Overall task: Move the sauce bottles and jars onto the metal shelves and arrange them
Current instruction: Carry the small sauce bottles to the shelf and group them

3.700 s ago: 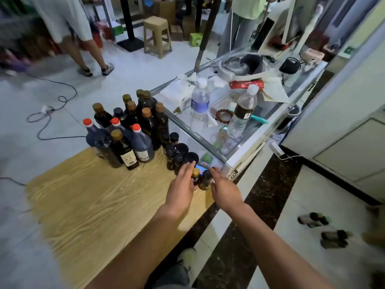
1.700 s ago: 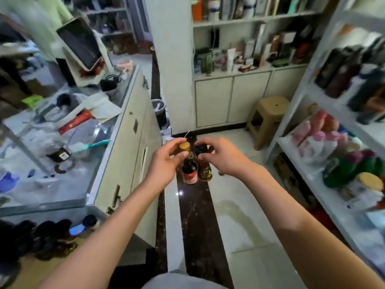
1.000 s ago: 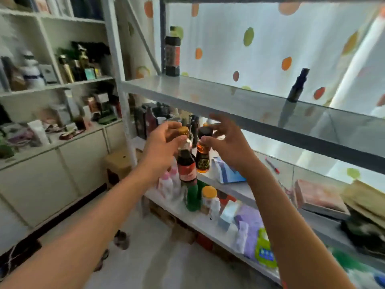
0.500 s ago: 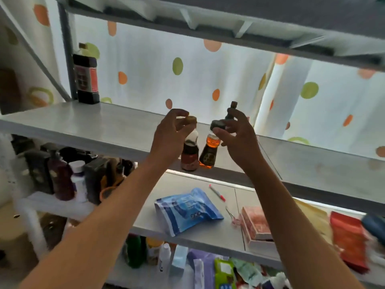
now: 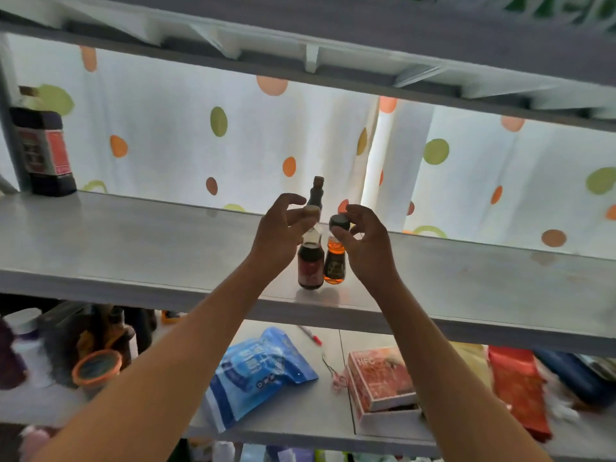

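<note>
A: Checking hands. Left hand (image 5: 283,233) pinching the tan cap of the dark sauce bottle (image 5: 310,261), thumb and fingertips curled round it. Right hand (image 5: 365,241) gripping the black cap of the amber bottle (image 5: 334,263) the same way.

B: Bottle positions?

A: Both upright on the metal shelf (image 5: 133,248), near the front edge, touching side by side. Bases look seated on the surface, though hard to tell from this low angle.

B: Anything else up there?

A: Slim dark bottle (image 5: 316,195) standing behind the pair, toward the dotted curtain (image 5: 166,135). Big dark jar with red label (image 5: 43,151) at far left end. One level down: blue bag (image 5: 256,371), pink box (image 5: 380,378), blurred bottles at left.
</note>
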